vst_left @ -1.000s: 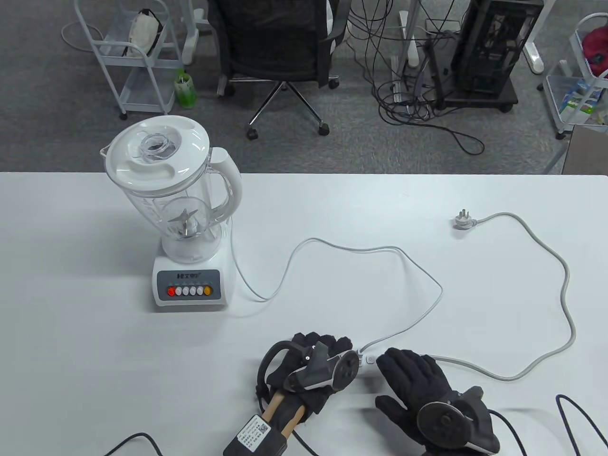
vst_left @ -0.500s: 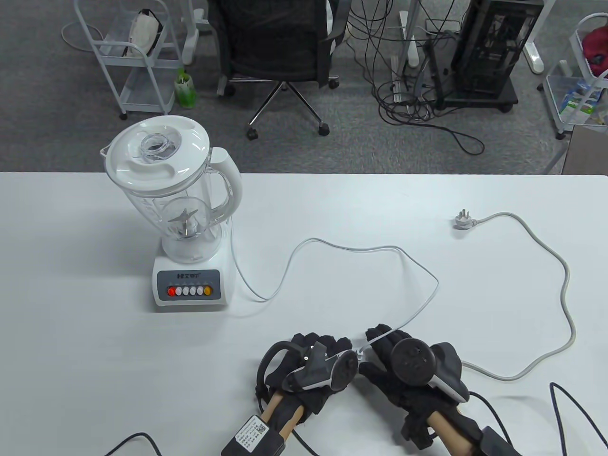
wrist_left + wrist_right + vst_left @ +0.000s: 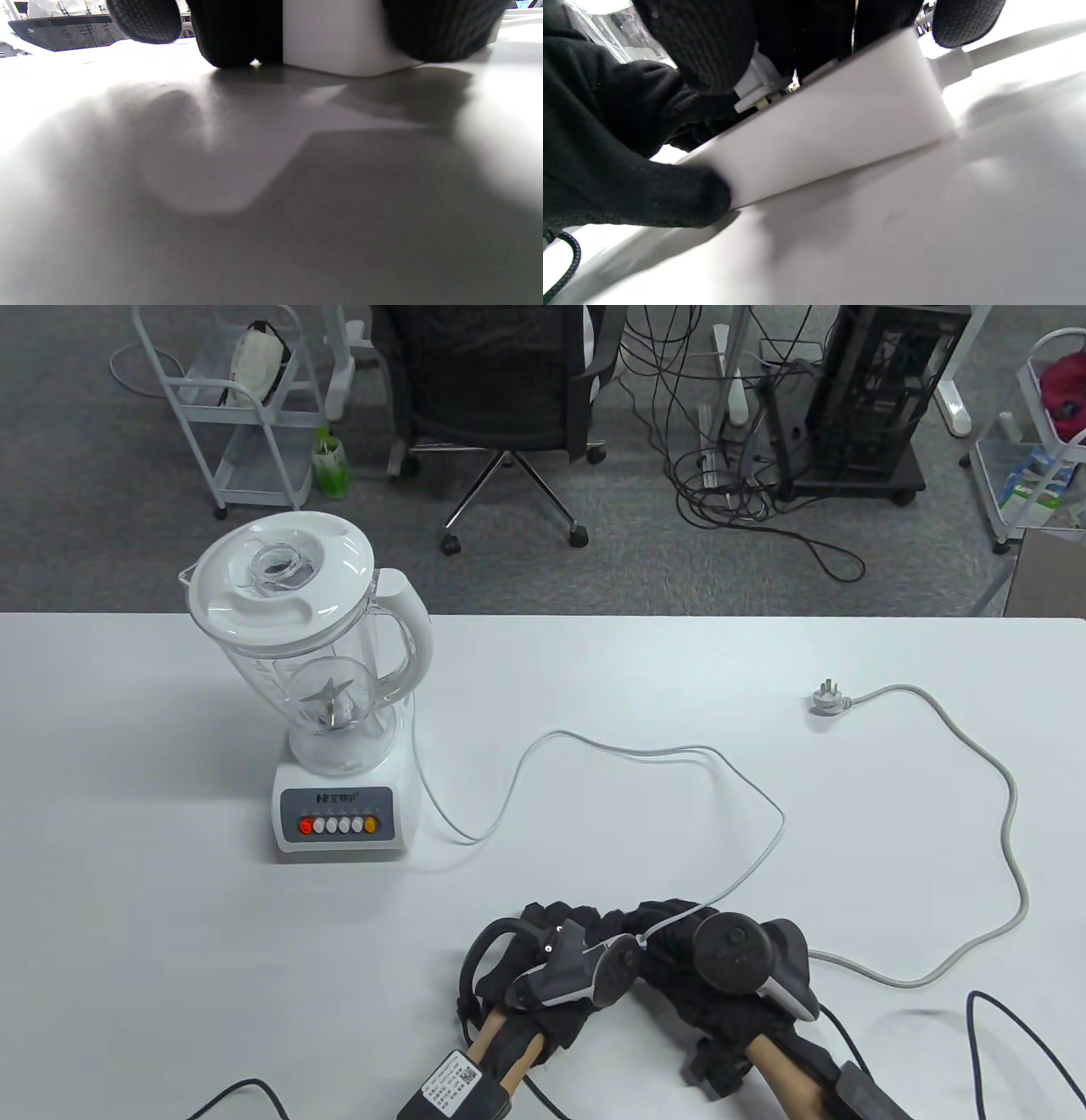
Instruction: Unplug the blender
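Both hands sit close together at the near edge of the table, right over the white power strip, which we'll use as our reference. Our left hand is clamped on the strip's left end, and in the left wrist view its gloved fingers wrap down over the white block onto the tabletop. Our right hand is on the strip too, thumb pressed against its near side and fingers curled over the top around the blender plug, which looks partly lifted, with a bit of its prongs showing above the strip. We can't say for sure whether it's fully out. From the plug, the thin blender cord runs up and away from the strip in a big loop, then back left to the blender, which stands well to the far left of the strip, lid on, button panel facing us. The strip's own thicker grey cable snakes off to the right and curves to the far side, ending in a loose wall plug lying flat on the table, well apart from the strip.
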Motion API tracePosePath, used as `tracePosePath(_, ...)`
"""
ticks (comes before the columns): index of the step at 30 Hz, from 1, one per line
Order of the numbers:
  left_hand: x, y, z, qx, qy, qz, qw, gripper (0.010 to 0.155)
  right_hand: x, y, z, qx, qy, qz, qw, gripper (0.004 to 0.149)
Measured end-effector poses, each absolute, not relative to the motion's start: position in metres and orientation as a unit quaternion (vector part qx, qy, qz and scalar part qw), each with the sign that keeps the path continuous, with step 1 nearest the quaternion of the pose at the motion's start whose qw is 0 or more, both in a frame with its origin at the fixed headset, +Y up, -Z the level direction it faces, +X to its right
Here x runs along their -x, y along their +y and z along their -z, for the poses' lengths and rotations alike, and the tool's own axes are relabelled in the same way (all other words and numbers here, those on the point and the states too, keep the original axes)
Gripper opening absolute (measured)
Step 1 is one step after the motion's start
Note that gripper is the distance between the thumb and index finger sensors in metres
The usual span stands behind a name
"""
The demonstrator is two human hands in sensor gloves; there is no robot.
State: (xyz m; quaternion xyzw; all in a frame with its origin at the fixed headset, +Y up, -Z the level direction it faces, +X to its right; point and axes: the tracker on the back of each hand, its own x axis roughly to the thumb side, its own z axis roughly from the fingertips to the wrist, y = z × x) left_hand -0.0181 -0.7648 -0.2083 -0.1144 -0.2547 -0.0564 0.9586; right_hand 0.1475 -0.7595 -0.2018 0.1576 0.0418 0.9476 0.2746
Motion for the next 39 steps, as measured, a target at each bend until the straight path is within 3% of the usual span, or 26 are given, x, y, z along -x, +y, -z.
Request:
tracePosePath(11, 0.018, -0.765, 0.207, 0.117, -0.250, 0.056, 0.959, 0.085, -0.144, -0.758, 0.194, -0.170, -0.012, -0.946, 0.276, 0.054)
tracePosePath(20, 0.018, -0.766, 0.207, 0.116, -0.250, 0.057, 0.960, 0.085, -0.165, -0.728, 0.194, -0.127, -0.089, -0.924, 0.350, 0.056)
tracePosePath(27, 0.018, -0.765, 0.207, 0.116, -0.249, 0.057, 0.960, 0.085, -0.201, -0.726, 0.207, -0.032, -0.139, -0.961, 0.238, 0.061)
tracePosePath(39, 0.018, -0.765, 0.206, 0.116, -0.248, 0.058, 0.960, 0.085, -0.240, -0.750, 0.228, 0.090, -0.059, -0.991, 0.085, 0.059)
